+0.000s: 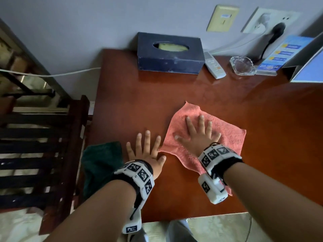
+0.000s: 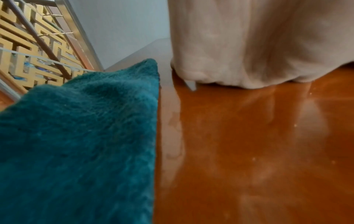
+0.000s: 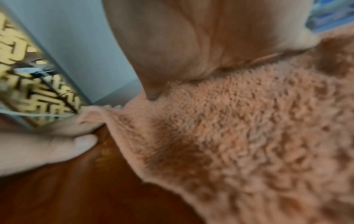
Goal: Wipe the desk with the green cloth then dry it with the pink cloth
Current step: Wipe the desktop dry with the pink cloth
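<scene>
The pink cloth (image 1: 225, 137) lies spread flat on the red-brown desk (image 1: 139, 105), near its middle. My right hand (image 1: 197, 132) presses on it with straight, spread fingers; the right wrist view shows the palm (image 3: 191, 45) down on the pink cloth (image 3: 249, 144). My left hand (image 1: 146, 147) lies flat on the bare wood just left of the pink cloth, fingers spread, holding nothing. The green cloth (image 1: 101, 163) sits crumpled at the desk's left front edge, beside my left wrist, and fills the left of the left wrist view (image 2: 80, 144).
Along the back wall stand a dark tissue box (image 1: 170, 53), a white remote (image 1: 214, 65), a glass ashtray (image 1: 243, 65) and a blue leaflet stand (image 1: 283, 53). A dark slatted chair (image 1: 43, 154) stands left of the desk. Cables run to wall sockets (image 1: 269, 21).
</scene>
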